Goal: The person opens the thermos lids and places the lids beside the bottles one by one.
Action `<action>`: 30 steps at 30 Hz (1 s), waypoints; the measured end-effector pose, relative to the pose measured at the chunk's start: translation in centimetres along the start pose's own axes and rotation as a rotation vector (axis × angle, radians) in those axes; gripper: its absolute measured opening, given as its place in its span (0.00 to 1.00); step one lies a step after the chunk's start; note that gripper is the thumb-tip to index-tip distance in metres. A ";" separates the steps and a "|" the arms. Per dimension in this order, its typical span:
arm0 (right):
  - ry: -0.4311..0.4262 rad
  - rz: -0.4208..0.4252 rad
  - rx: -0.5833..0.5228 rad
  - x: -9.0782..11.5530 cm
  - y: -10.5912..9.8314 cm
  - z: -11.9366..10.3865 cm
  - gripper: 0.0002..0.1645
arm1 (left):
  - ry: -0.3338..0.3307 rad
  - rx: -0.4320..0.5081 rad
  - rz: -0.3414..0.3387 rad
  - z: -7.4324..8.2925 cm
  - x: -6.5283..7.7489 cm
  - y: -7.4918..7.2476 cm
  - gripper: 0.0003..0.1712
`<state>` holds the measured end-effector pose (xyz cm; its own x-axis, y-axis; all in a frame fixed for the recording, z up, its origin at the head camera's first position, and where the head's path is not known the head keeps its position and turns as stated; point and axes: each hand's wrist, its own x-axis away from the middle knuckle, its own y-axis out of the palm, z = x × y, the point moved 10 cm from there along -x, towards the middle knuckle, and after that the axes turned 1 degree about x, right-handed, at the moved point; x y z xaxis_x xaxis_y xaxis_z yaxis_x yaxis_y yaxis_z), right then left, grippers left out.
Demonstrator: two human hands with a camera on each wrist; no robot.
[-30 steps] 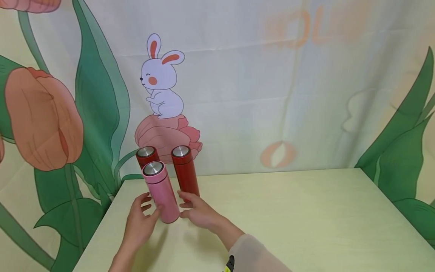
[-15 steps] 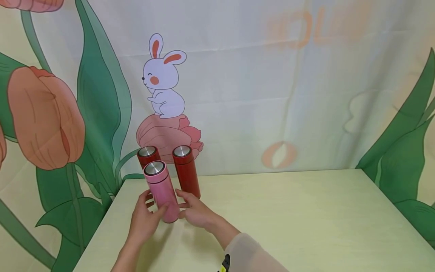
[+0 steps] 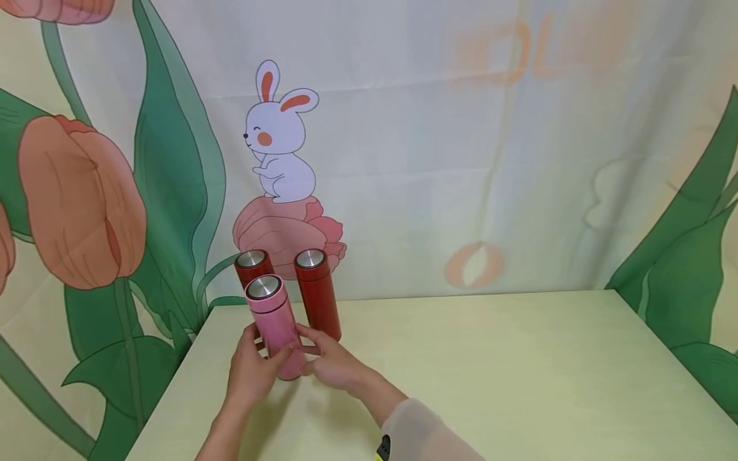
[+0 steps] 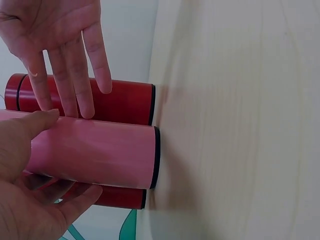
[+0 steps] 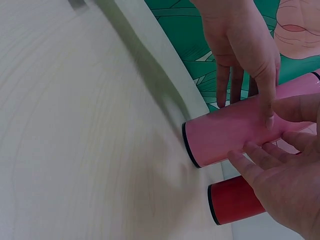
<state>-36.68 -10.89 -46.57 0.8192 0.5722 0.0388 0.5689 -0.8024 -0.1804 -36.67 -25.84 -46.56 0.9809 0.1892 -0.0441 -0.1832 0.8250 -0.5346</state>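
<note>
A pink thermos flask (image 3: 275, 323) with a silver lid stands upright near the left side of the table. My left hand (image 3: 249, 374) holds it low down, thumb across the front and fingers round the left side; the left wrist view shows this thumb on the pink flask (image 4: 100, 152). At its right side is my right hand (image 3: 336, 365), its fingers fairly straight and touching or nearly touching the flask, as the right wrist view shows that hand (image 5: 290, 190). Behind stand two red thermos flasks: one at right (image 3: 319, 301), one at left (image 3: 252, 274) mostly hidden by the pink one.
The pale wooden table (image 3: 507, 358) stretches far to the right. A fabric backdrop (image 3: 398, 192) printed with tulips and a white rabbit hangs behind its back edge. A dark and yellow band (image 3: 383, 448) shows at the right sleeve.
My left hand has come in closer, its thumb moving right onto the front of the pink flask. The right fingers have drawn slightly nearer its side. The flasks keep their places.
</note>
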 end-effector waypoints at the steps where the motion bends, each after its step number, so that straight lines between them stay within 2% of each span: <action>1: -0.002 -0.001 0.002 0.0 0.0 0.0 0.46 | 0.003 -0.002 0.006 0.1 0.0 0.0 0.53; 20: -0.070 0.017 0.006 -0.2 -0.2 0.1 0.46 | -0.010 -0.027 0.052 0.4 0.3 -0.5 0.52; 30: -0.108 0.051 0.025 0.1 -0.8 -0.3 0.43 | -0.008 -0.028 0.074 1.2 0.9 -0.7 0.52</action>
<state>-37.06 -10.25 -46.08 0.8337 0.5469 -0.0767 0.5239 -0.8271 -0.2036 -35.75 -25.61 -45.26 0.9643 0.2533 -0.0772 -0.2528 0.7935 -0.5535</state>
